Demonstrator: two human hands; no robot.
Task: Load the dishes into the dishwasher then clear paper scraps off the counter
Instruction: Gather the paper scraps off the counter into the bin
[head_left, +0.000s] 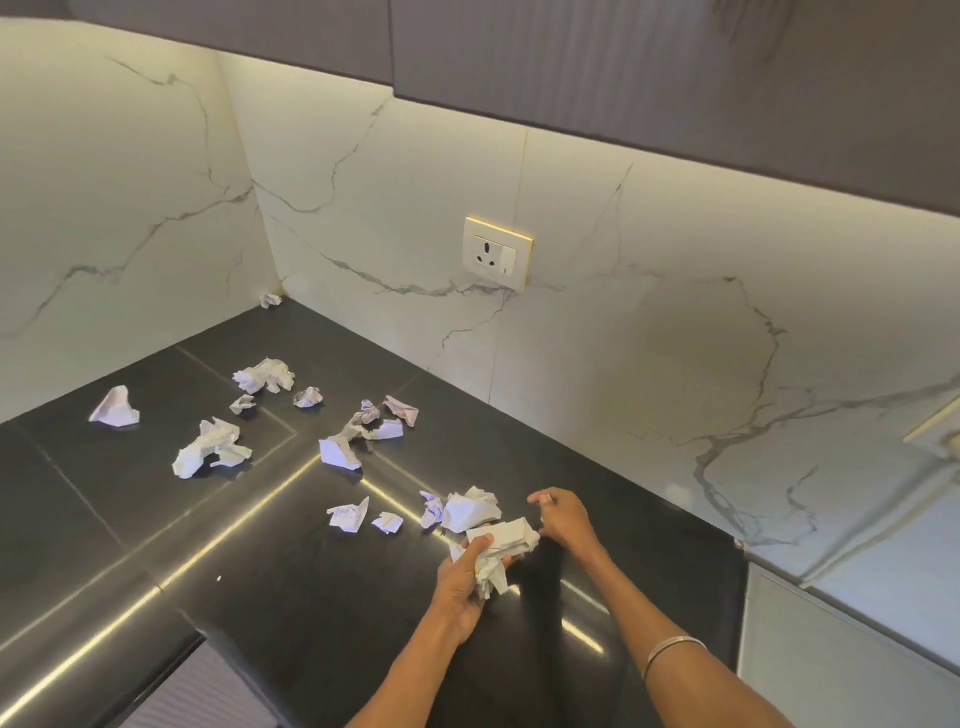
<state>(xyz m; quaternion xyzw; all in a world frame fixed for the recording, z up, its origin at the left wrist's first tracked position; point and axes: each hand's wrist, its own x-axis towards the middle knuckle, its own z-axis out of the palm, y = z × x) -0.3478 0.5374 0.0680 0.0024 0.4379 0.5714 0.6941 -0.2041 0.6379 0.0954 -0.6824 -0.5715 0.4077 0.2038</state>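
Head view of a polished black stone counter (597, 519), glossy enough to mirror a strip light as bright diagonal streaks, with thin seams dividing its slabs. Behind the hands rises a white marble-look wall (649, 312) with grey veins; a cream socket plate with a gold edge (498, 253) is set into it, well beyond the hands. Crumpled white paper scraps (212, 447), irregular and sharply creased, lie scattered over the counter, mostly ahead and to the left of the hands; one small scrap (270, 300) sits in the far corner. Some pieces show faint printed lines, too small to read. Two flatter scraps (349, 515) lie just left of the hands. Left hand (467, 577): fingers and thumb curled round a bundle of gathered paper (498, 540). Right hand (563, 517): fingers bent, touching the right edge of that bundle; whether it pinches a piece cannot be told. A thin metal bangle (672, 652) circles the right forearm.
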